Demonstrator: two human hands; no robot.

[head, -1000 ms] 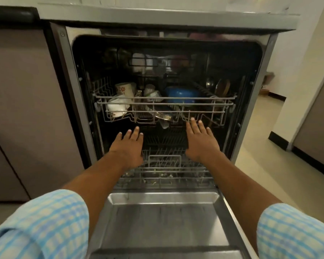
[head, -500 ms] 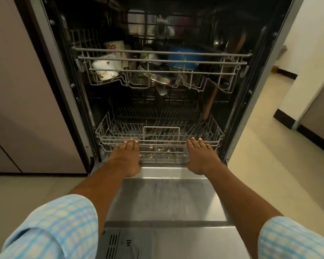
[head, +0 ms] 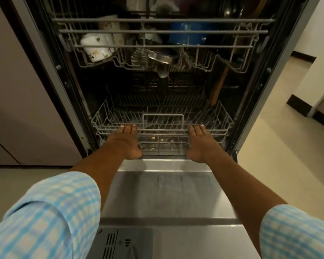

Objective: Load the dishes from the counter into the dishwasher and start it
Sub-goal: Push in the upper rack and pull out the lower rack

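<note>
**DISHWASHER OPEN, HANDS AT LOWER RACK**

Dishwasher (head: pixel 67 86), door (head: pixel 166 193) down. Upper rack (head: pixel 157 31) and lower rack (head: pixel 221 116) inside tub. Left hand (head: pixel 126 142), right hand (head: pixel 201 144): fingers straight, pressed together, tips on lower rack's frt rim. Blue bowl (head: pixel 185 34), white mug (head: pixel 95 46): in upper rack.

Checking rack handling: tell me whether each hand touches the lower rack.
Touching. The head view shows the left hand and right hand pressed flat against the lower rack's front wires, reaching its top rim, with no gap visible.
</note>
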